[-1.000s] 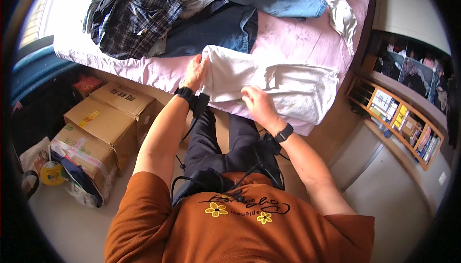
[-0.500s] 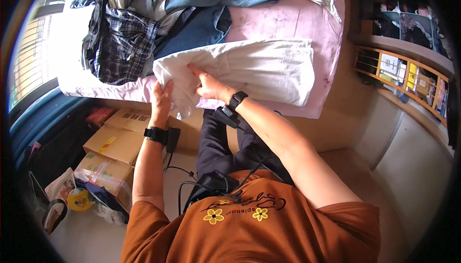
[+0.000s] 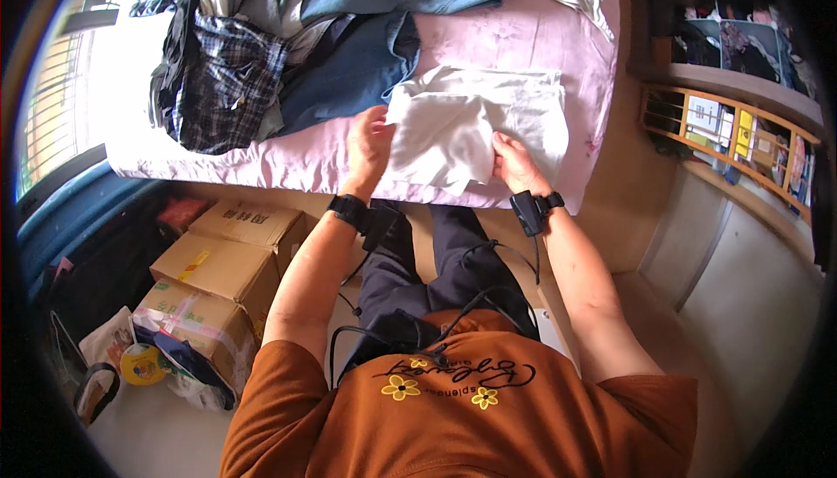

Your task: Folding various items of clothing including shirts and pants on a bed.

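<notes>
Pink bed sheet (image 3: 301, 162) is spread across the upper half of the frame. White cloth (image 3: 440, 133) is laid in layers along its near edge, at centre, presumably so that both sides can be reached without leaning. Its left edge is met by the left hand (image 3: 370, 148), fingers partly curled; the right hand (image 3: 519, 164) is half closed at the upper layer's right edge, thumb against the fabric. Whether cloth is pinched by either cannot be told. Space at upper left is restricted by a plaid garment (image 3: 231, 77) and dark jeans (image 3: 349, 72), the latter just beside the cloth. Floor space at lower left is occupied by cardboard boxes (image 3: 214, 260)
</notes>
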The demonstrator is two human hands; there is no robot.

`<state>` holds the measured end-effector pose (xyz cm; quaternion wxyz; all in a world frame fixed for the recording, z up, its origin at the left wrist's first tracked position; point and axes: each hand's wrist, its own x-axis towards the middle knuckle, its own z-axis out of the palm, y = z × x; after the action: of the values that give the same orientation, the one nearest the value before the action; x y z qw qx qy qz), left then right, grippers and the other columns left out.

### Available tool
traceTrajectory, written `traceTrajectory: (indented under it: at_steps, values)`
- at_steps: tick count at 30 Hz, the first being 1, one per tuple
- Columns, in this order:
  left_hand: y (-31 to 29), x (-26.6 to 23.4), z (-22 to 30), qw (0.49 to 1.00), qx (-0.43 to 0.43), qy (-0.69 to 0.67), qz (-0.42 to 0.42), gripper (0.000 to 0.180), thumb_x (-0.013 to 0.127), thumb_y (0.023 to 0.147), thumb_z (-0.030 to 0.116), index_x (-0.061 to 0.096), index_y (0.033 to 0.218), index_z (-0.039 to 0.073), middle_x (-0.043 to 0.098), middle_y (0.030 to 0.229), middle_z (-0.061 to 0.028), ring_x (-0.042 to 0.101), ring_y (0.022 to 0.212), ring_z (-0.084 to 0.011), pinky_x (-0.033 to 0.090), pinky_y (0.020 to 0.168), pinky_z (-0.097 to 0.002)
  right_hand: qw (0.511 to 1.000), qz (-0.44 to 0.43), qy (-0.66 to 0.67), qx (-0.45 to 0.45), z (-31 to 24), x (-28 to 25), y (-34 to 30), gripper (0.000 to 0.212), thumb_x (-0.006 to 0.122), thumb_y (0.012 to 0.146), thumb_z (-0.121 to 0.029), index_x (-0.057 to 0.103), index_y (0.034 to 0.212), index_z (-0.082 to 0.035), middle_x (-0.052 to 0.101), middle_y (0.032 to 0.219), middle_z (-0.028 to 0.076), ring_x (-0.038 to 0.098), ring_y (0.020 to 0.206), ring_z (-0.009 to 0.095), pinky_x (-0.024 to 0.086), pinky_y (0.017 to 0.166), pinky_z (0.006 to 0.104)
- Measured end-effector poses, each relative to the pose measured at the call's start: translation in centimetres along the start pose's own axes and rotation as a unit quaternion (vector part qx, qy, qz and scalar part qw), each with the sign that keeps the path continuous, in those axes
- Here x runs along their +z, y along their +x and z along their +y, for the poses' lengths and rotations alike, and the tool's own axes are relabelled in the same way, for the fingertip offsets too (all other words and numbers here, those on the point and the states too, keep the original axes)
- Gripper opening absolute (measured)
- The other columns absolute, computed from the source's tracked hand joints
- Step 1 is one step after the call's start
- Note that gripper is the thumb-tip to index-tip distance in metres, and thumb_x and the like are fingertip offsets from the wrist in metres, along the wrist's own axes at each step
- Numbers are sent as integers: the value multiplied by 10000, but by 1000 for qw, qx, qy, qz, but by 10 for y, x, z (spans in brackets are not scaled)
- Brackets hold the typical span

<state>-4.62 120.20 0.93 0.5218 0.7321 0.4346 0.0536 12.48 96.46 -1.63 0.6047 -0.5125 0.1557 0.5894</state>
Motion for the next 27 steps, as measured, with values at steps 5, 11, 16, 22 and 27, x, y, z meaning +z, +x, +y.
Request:
traceTrajectory:
  at_steps: [5,11,16,22,27]
  values:
    - [4,20,-52,991,39,127,-6,506,756,761,298,582,1164,47,627,1039,-156,613,953,-284,499,835,-396,971,27,-206,-119,22,-1,11,276,664,887,-167,568,1098,-19,647,995,65,623,834,159,520,713,320]
    - [9,47,-3,994,-1,112,-12,387,601,885,293,556,1159,23,626,941,-252,610,867,-407,475,786,-472,749,280,-521,-299,25,27,-3,368,675,816,-124,539,1137,-7,609,1074,186,615,931,365,506,769,430]
    - [-23,79,85,990,-2,107,-93,383,614,885,247,496,1171,21,668,895,-234,675,857,-348,521,744,-410,990,-27,37,-131,2,18,-54,690,632,881,-511,437,1358,-51,561,1215,103,579,998,203,501,812,374]
    - [-37,123,128,931,149,-71,-326,367,663,870,115,539,1204,27,641,1006,-139,667,878,-221,533,767,-340,980,118,79,-138,-31,-51,-68,688,519,903,-608,488,1304,-49,581,1178,52,560,1082,178,451,941,332]
    - [-13,129,65,984,62,22,-164,447,723,823,132,544,1210,-1,626,1063,-152,642,885,-233,533,781,-330,959,146,-156,-184,-45,-79,-43,401,700,834,-60,557,1197,31,649,1069,66,609,945,143,491,850,293]
